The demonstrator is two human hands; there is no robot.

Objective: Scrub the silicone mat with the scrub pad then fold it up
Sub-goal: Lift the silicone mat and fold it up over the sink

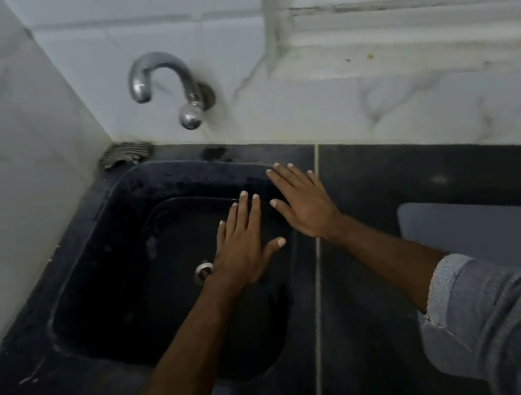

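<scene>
Both hands (246, 245) flat, fingers straight.

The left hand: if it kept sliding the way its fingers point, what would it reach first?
Probably the far wall of the black sink, then the countertop strip below the tiled wall. The left hand points up and slightly right; its height over the basin is unclear.

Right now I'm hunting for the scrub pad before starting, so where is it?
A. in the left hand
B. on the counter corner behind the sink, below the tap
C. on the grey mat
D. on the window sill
B: the scrub pad lies on the counter corner behind the sink, below the tap; the left hand and right hand are flat and hold nothing.
</scene>
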